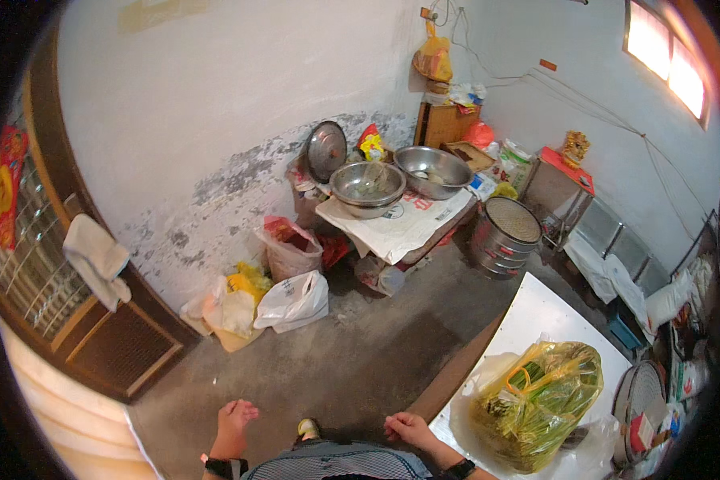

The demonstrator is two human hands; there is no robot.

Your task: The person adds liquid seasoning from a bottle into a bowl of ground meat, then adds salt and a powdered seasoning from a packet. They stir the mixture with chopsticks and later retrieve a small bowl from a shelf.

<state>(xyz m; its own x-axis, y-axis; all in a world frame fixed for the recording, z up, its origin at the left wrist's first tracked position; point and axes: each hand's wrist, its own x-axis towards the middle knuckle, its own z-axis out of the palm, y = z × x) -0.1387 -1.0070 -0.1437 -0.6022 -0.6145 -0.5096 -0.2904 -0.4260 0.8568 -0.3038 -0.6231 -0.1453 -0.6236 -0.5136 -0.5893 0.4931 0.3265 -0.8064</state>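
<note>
My left hand (235, 418) hangs over the floor with nothing in it, fingers loosely bent. My right hand (405, 427) is by the left edge of a white-topped table (504, 336), fingers loosely curled, with nothing visible in it. On that table stands a yellow translucent plastic bag (534, 408) full of long green stems that look like vegetables, its orange-yellow handle looped on top. A clear plastic bag (597, 447) lies beside it. Each wrist wears a dark band. Between my hands one shoe (307, 428) shows on the floor.
Ahead, a low table (360, 231) bears steel basins (435, 171) and a leaning pot lid (327, 151). A stacked metal steamer (507, 237) stands right of it. Sacks and bags (294, 303) sit on the floor by the wall. A door (123, 345) with a draped cloth (96, 252) is left.
</note>
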